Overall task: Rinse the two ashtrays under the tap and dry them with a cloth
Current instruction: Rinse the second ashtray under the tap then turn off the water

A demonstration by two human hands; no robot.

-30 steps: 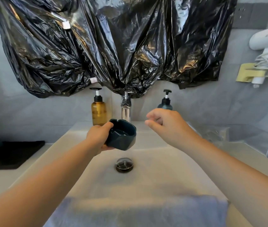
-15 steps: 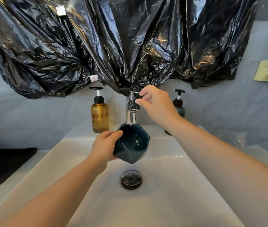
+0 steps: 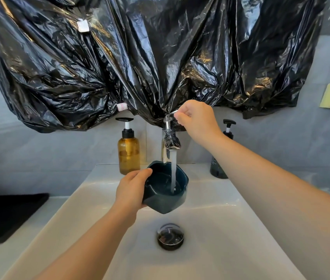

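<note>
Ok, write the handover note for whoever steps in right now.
Left hand holds the dark ashtray by its left side, tilted, over the sink.
Right hand pinches the tap lever.
Water runs from the tap into the ashtray's bowl.
Done: tap on, first rinse under way.
Left: finish this rinse, shut the tap, rinse the second ashtray, dry both with a cloth. Second ashtray and cloth are not in view.
</note>
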